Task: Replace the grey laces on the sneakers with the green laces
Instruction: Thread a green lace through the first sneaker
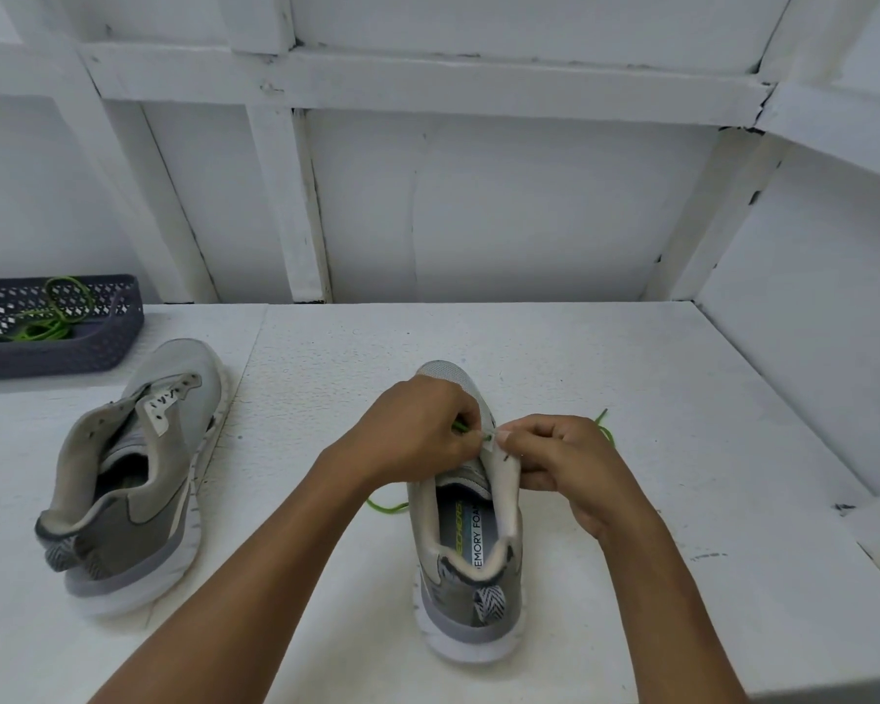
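A grey sneaker [471, 561] stands in front of me, heel toward me, with no grey lace in sight. My left hand [417, 429] pinches a green lace [388, 506] at an eyelet on the sneaker's right flap. My right hand [560, 464] grips that eyelet flap and holds it up. The lace trails out on both sides of the shoe, one end near the right. A second grey sneaker [133, 480] lies unlaced to the left, tongue loose.
A dark grey perforated basket [118, 343] sits at the far left with another green lace [57, 312] coiled inside. The white table [631, 378] meets white panelled walls at the back and right.
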`<control>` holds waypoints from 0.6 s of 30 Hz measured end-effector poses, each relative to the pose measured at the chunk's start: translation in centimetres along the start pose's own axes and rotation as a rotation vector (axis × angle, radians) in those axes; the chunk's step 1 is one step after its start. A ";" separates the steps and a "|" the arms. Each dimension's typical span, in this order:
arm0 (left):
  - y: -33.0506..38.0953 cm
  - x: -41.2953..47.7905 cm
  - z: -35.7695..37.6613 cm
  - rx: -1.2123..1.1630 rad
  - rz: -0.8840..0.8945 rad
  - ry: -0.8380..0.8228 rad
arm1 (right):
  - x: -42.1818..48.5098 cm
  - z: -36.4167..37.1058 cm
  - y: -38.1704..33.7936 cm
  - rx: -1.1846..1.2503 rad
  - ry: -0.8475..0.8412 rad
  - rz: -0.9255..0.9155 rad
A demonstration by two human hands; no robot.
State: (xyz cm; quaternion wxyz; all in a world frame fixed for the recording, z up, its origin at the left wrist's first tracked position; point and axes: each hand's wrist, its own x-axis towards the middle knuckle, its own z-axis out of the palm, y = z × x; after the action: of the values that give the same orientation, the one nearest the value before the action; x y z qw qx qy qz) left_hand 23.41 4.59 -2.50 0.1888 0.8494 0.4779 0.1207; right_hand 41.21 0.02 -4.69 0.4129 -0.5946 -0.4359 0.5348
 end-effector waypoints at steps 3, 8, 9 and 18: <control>-0.2 0.1 0.3 0.006 -0.002 0.010 | 0.0 0.0 -0.1 0.000 -0.016 0.004; -0.1 0.3 0.6 0.086 0.003 0.006 | 0.2 -0.2 -0.4 -0.025 -0.075 0.000; 0.0 0.3 0.6 0.091 0.002 0.000 | 0.2 -0.2 -0.5 -0.029 -0.084 -0.001; -0.1 0.5 0.6 0.020 -0.028 -0.038 | 1.3 -0.4 -0.4 -0.079 -0.105 -0.028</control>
State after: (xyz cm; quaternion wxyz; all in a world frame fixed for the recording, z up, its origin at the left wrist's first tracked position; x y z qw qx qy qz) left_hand 23.85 4.98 -3.10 0.1909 0.8466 0.4873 0.0970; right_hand 41.60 1.34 -4.61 0.3730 -0.5754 -0.4862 0.5417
